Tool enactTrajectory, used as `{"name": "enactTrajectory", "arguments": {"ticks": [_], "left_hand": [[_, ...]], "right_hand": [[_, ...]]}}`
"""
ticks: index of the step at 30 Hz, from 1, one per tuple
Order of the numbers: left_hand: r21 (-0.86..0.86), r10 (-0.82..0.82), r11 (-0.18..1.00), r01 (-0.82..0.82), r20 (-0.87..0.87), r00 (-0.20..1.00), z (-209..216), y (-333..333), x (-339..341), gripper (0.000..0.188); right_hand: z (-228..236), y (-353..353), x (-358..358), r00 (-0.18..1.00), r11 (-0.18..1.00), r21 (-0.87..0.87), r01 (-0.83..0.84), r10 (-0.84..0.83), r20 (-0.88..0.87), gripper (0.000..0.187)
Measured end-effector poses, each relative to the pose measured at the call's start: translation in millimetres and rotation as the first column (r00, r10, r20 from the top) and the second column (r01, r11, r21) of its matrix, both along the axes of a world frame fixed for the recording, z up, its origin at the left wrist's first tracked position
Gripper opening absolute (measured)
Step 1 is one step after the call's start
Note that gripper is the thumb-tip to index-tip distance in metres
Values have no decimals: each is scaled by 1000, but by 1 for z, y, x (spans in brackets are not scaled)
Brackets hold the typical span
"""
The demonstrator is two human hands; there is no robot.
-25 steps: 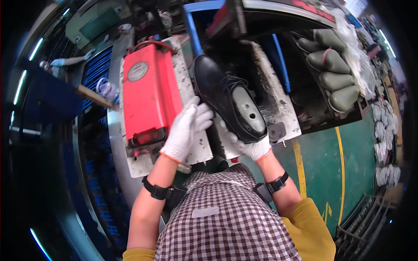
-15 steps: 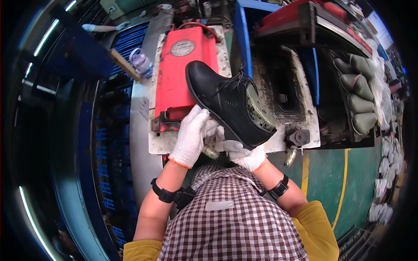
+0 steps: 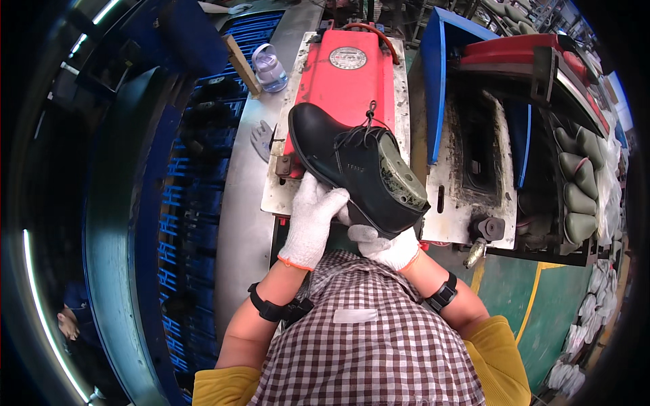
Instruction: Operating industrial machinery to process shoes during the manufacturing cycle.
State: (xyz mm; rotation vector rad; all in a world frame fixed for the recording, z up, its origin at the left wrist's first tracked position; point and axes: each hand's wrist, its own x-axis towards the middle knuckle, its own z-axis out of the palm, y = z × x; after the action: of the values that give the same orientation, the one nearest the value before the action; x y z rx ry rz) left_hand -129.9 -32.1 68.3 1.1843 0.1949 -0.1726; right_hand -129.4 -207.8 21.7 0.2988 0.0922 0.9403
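A black lace-up shoe (image 3: pixel 345 162) with a green shoe last (image 3: pixel 399 176) inside it is held in front of me, toe pointing up and left. My left hand (image 3: pixel 315 220), in a white knit glove, grips the sole edge near the forefoot, thumb across the side. Under the heel, my gloved right hand (image 3: pixel 389 247) supports the shoe, its fingers curled around the lower edge. The fingertips beneath the sole are hidden. Behind the shoe lies a red machine cover (image 3: pixel 345 74) with a round emblem, on a worn pale plate.
On the right stands a second pale mould plate (image 3: pixel 491 210) under a raised red lid (image 3: pixel 518 54), beside a blue panel (image 3: pixel 437 88). Several green lasts (image 3: pixel 579 196) sit on a rack. A clear plastic jug (image 3: pixel 269 68) and a grey glove (image 3: pixel 262 140) rest on the metal ledge left.
My view has turned left, so machines and ledge appear farther right. The shoe stays in both hands, at nearly the same place before me, turned slightly.
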Motion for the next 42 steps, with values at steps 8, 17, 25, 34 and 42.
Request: {"name": "enactTrajectory", "arguments": {"ticks": [8, 17, 25, 34, 42], "left_hand": [[21, 249, 968, -251, 58, 967, 0, 15, -14, 51], [125, 314, 941, -315, 24, 949, -5, 56, -36, 40], [74, 551, 826, -560, -321, 770, -27, 122, -24, 51], [-39, 381, 913, -406, -272, 884, -32, 166, -32, 56], [11, 270, 963, -270, -64, 961, -35, 168, -38, 43]], "right_hand": [[-11, 33, -4, 995, 993, -72, -98, 98, -14, 71], [-33, 71, 2, 972, 972, 0, -233, 233, 10, 80], [-24, 97, 10, 813, 825, -564, -30, 349, 466, 61], [-28, 132, 19, 933, 935, -22, -354, 355, 57, 66], [-61, 148, 18, 947, 947, 30, -321, 320, 35, 71]]}}
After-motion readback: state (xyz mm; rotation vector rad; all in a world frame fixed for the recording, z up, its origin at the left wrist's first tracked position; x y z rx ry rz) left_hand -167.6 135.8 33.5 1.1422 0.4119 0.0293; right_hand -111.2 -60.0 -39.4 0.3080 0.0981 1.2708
